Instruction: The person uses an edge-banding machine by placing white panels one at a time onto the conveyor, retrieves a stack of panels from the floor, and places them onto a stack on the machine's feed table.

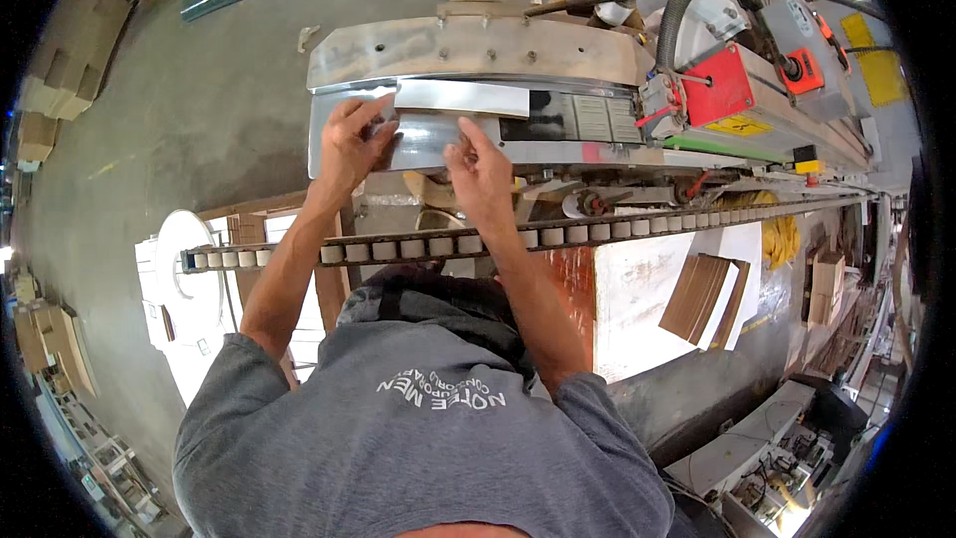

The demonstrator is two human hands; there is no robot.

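A long white strip (463,98) lies along the shiny metal bed (428,147) of a machine in front of me. At the strip's left end is my left hand (349,144), its forefinger reaching the strip's corner and its thumb apart below, over the metal. My right hand (481,177) hovers just below the strip's right half, forefinger raised toward its lower edge and thumb apart. Nothing shows between the right fingers. Right of the strip, a dark belt with ribbed grey plates (583,117) leads into the machine.
A roller rail (558,236) crosses beneath my forearms. To the right stand a red guard (717,85) and a grey control box (797,35) with a thick hose (677,20). Brown and white strips (702,299) rest on a white surface (627,314) at lower right.
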